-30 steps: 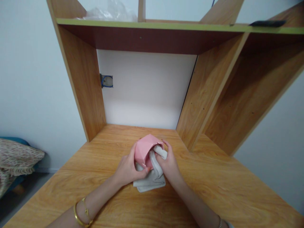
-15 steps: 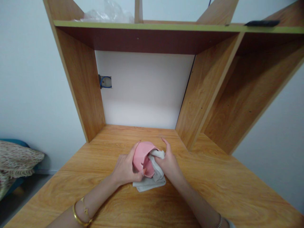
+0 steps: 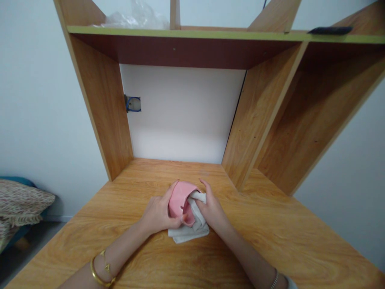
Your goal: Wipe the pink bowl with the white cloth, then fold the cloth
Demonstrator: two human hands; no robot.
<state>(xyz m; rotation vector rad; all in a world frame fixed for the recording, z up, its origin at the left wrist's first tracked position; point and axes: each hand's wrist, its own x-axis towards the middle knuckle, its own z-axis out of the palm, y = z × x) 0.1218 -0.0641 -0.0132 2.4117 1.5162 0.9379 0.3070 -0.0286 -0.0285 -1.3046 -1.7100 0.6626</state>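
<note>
A pink bowl (image 3: 181,196) with an uneven, notched rim is tilted on its side, its opening facing right and toward me. My left hand (image 3: 158,213) grips it from the left, thumb at the near rim and fingers around the far side. A light grey cloth (image 3: 192,233) is bunched partly inside the bowl, and its folded lower part lies on the desk beneath. My right hand (image 3: 213,208) pinches the cloth at the bowl's mouth, with the index finger raised and some fingers hidden in the folds.
The wooden desk (image 3: 120,216) runs under both arms. Behind it stands a shelf unit with upright panels (image 3: 255,132) on either side. An open wall socket box (image 3: 134,104) shows at the back left. Clear plastic (image 3: 138,18) and a dark flat object (image 3: 331,30) lie on the upper shelf.
My right hand has shifted slightly left with the cloth, closer to the bowl. The bowl has turned a little in my left hand, which stays in nearly the same place.
</note>
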